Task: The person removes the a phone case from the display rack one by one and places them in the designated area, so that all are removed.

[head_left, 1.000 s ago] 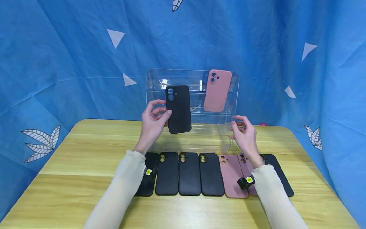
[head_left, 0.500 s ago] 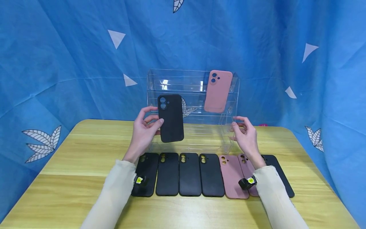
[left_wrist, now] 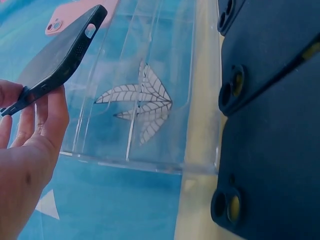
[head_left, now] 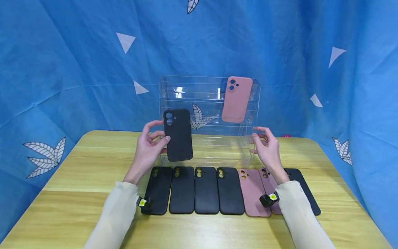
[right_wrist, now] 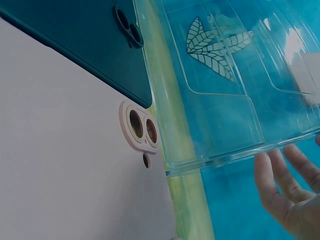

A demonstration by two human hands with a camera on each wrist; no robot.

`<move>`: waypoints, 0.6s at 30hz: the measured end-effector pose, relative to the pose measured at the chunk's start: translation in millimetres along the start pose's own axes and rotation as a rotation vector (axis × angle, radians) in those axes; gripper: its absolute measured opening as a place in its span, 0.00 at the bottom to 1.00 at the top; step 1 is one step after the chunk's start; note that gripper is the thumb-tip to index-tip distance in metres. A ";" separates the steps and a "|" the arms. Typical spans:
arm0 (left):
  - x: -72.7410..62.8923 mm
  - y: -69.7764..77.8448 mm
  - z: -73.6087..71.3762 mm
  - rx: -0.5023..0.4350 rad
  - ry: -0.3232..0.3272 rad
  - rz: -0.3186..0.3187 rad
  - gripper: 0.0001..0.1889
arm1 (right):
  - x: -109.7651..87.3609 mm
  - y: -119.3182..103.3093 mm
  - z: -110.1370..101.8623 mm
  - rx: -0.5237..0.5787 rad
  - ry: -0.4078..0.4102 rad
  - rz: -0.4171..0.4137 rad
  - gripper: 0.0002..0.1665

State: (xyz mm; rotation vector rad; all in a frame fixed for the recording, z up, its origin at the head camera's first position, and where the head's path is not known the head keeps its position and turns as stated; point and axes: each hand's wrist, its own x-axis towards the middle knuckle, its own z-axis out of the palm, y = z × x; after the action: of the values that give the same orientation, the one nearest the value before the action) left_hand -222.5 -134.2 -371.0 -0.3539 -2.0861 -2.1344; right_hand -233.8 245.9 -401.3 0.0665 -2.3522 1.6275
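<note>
My left hand (head_left: 147, 148) pinches a black phone case (head_left: 178, 135) by its left edge, thumb on its back and fingers behind. The case stands nearly upright in front of the left part of a clear acrylic display rack (head_left: 211, 160). In the left wrist view the same case (left_wrist: 60, 57) tilts away from the fingers, with the rack beyond it. At the rack's right side my right hand (head_left: 266, 145) rests its fingertips against the side panel's edge, the fingers loosely bent. A pink phone case (head_left: 237, 100) leans in the rack's upper right.
A row of phone cases lies on the wooden table (head_left: 71, 180) before the rack: several black ones, such as this black case (head_left: 206, 190), and two pink ones (head_left: 253, 192). My right forearm covers part of the row. A blue curtain (head_left: 93, 69) hangs behind.
My left hand has moved left and down with the black phone case, away from the rack's middle. The right hand stays at the rack's right side.
</note>
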 end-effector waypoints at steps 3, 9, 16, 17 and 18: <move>-3.5 -0.5 -5.1 0.015 -0.006 -0.016 0.26 | -0.1 -0.6 0.1 -0.004 0.002 -0.001 0.27; -10.5 -1.0 -17.8 0.009 -0.031 -0.042 0.27 | -0.4 -1.7 0.6 -0.019 0.016 -0.006 0.28; -20.7 -2.7 -33.6 0.056 -0.052 -0.073 0.27 | 0.4 0.2 0.9 -0.029 0.013 -0.013 0.28; -22.5 -3.1 -36.0 0.071 -0.051 -0.081 0.26 | 0.4 0.2 0.9 -0.029 0.014 -0.012 0.28; -24.4 -3.5 -38.6 0.085 -0.050 -0.089 0.26 | 0.3 0.2 0.9 -0.030 0.013 -0.011 0.29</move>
State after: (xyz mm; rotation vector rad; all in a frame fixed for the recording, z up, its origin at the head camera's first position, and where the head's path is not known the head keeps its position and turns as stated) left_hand -202.7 -174.2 -381.2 -0.3128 -2.2529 -2.0974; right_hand -234.3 245.2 -401.8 0.0624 -2.3613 1.5825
